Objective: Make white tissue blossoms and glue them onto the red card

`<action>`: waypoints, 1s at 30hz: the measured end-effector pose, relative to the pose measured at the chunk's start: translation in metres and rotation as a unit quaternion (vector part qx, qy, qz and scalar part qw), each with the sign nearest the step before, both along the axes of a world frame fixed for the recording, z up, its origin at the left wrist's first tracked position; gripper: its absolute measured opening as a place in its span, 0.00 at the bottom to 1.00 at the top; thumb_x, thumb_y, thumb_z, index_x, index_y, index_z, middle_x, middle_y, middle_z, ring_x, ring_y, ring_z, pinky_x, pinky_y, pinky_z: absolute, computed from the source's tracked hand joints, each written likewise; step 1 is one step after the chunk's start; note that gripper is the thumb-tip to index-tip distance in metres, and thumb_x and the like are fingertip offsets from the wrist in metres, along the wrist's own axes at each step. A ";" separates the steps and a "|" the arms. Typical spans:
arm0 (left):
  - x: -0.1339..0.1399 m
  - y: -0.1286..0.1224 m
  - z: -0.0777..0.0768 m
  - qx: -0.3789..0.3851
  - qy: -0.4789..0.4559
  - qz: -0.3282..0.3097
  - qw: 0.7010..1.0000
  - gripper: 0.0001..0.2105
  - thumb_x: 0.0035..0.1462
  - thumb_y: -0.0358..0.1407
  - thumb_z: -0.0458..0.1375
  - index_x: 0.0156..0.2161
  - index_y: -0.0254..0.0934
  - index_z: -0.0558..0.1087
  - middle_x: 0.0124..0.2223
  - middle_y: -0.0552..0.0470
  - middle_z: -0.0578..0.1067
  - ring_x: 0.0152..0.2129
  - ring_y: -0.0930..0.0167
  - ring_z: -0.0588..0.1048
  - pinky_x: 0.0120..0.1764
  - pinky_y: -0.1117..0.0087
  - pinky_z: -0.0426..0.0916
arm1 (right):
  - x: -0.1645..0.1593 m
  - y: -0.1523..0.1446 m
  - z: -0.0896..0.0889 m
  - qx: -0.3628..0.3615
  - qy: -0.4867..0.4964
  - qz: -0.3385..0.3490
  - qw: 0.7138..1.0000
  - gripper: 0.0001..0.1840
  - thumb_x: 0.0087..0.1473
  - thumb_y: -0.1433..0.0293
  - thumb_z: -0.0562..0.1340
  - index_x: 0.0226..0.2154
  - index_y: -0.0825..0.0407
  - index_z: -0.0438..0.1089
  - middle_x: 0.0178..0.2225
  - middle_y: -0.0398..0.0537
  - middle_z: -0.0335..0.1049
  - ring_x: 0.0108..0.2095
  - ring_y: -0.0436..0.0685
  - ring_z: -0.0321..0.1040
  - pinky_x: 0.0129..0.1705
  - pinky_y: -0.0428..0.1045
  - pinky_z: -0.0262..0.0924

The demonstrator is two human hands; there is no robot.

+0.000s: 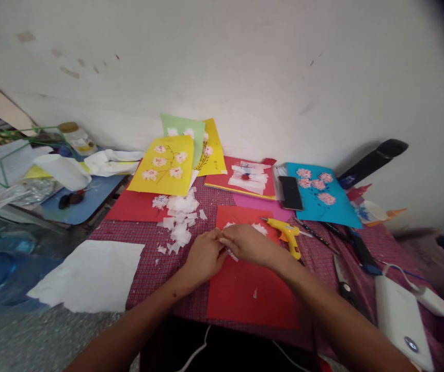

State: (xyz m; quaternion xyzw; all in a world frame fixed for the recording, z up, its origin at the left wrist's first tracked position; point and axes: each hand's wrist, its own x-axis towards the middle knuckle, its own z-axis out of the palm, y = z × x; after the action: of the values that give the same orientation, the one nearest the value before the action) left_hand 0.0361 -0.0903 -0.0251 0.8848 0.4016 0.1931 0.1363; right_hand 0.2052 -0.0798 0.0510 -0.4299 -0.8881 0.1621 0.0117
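Observation:
My left hand (205, 254) and my right hand (248, 243) meet over the left edge of a red paper sheet (251, 299). Their fingertips are pinched together, and whatever lies between them is hidden. White tissue flowers (260, 229) show on the sheet, partly covered by my right hand. Just left of my hands lies a heap of torn white tissue pieces (181, 206). A yellow glue gun (288, 233) rests on the sheet's upper right, beyond my right wrist.
Yellow paper (168, 181) and blue paper (346, 204) bear pink-white flowers. A phone (290, 193) lies behind the glue gun. Scissors (346, 289) and a white power bank (400, 320) are at right. A white tissue sheet (90, 274) overhangs the table's left edge.

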 end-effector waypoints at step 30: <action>-0.027 -0.007 0.010 -0.072 -0.075 0.009 0.995 0.19 0.58 0.22 0.49 0.50 0.37 0.73 0.44 0.47 0.75 0.43 0.66 0.72 0.48 0.63 0.69 | 0.045 -0.075 0.007 0.083 0.395 -0.277 0.872 0.08 0.62 0.66 0.61 0.41 0.49 0.75 0.34 0.47 0.77 0.32 0.54 0.73 0.36 0.49 0.67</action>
State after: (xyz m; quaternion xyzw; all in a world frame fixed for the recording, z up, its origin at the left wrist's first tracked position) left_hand 0.0088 -0.0977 -0.0153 0.8524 0.4106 0.2304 0.2273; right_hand 0.2502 -0.1552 0.0575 -0.5561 -0.6640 0.2341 0.4418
